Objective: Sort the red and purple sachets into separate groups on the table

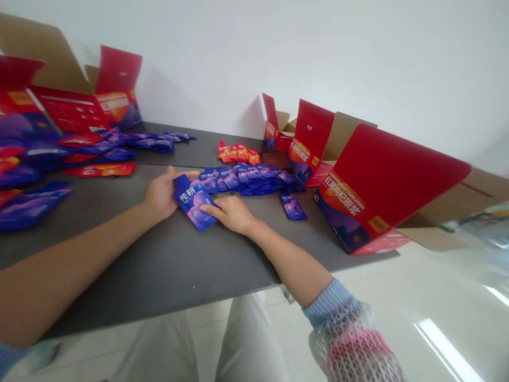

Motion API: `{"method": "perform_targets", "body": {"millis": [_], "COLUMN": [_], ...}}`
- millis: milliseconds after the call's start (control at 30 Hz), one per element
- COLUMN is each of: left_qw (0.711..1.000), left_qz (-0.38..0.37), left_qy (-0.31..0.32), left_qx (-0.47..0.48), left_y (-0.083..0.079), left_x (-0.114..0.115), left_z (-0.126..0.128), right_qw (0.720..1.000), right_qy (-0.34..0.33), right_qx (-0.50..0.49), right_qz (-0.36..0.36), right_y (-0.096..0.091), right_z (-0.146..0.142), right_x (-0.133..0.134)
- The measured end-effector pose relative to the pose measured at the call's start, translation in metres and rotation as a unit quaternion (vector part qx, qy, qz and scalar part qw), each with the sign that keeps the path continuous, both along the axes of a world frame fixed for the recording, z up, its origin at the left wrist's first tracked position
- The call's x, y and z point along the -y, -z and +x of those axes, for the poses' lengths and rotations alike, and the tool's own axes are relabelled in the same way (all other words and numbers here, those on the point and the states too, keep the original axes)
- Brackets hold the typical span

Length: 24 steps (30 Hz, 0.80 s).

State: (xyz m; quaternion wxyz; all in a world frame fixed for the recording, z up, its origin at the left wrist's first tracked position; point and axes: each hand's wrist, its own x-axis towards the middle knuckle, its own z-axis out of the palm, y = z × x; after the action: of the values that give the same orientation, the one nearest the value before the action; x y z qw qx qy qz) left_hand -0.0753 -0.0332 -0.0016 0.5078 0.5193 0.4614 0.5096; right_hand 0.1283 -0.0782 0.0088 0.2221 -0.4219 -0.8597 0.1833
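Observation:
A blue-purple sachet (191, 201) with white lettering is held tilted above the dark table (159, 265). My right hand (234, 213) grips its lower right edge, thumb on the printed face and fingers hidden underneath. My left hand (159, 195) is at the sachet's upper left edge, thumb raised and fingers stretched out behind it; whether the palm touches the edge I cannot tell. Just beyond lies a row of overlapping purple sachets (250, 178). A single purple sachet (293, 207) lies flat to the right of my right hand.
Red-orange sachets (238, 153) lie behind the purple row. Open red cartons stand at right, the nearest carton (382, 185) by the table edge. More open cartons (119, 101) stand at back left, with a mixed sachet pile (99, 151) before them. A white wall (222, 63) rises behind.

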Motion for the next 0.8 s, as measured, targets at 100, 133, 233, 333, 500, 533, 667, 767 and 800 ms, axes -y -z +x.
{"method": "perform_targets", "body": {"millis": [100, 133, 233, 333, 500, 533, 667, 767, 800], "left_qw": [0.992, 0.988, 0.981, 0.983, 0.996, 0.992, 0.98, 0.979, 0.98], "left_qz": [-0.077, -0.084, -0.095, -0.094, -0.035, -0.018, 0.028, 0.027, 0.024], "left_qy": [-0.027, -0.038, -0.059, -0.058, -0.019, -0.016, -0.012, -0.017, -0.019], "left_qx": [0.1, 0.122, 0.161, 0.149, -0.081, -0.122, -0.199, -0.2, -0.198], "left_y": [-0.003, -0.003, -0.005, -0.007, -0.002, 0.001, 0.007, 0.007, 0.006], "left_x": [-0.007, -0.01, -0.017, -0.022, -0.031, -0.033, -0.037, -0.037, -0.036], "left_z": [-0.02, -0.027, -0.041, -0.043, -0.035, -0.034, -0.035, -0.037, -0.037], "right_qw": [0.998, 0.995, 0.98, 0.953, 0.933, 0.926, 0.876, 0.837, 0.832], "right_qy": [0.024, 0.038, 0.093, 0.159, 0.278, 0.323, 0.462, 0.479, 0.474], "right_qx": [-0.063, -0.087, -0.164, -0.243, -0.205, -0.168, 0.106, 0.245, 0.266], "right_qz": [-0.012, -0.02, -0.06, -0.085, -0.098, -0.097, -0.095, -0.103, -0.11], "right_y": [0.001, 0.002, 0.0, -0.006, -0.019, -0.022, -0.028, -0.032, -0.033], "right_z": [0.006, 0.009, 0.026, 0.057, 0.126, 0.137, 0.158, 0.152, 0.148], "right_x": [0.001, 0.003, 0.012, 0.025, 0.042, 0.044, 0.053, 0.058, 0.058]}}
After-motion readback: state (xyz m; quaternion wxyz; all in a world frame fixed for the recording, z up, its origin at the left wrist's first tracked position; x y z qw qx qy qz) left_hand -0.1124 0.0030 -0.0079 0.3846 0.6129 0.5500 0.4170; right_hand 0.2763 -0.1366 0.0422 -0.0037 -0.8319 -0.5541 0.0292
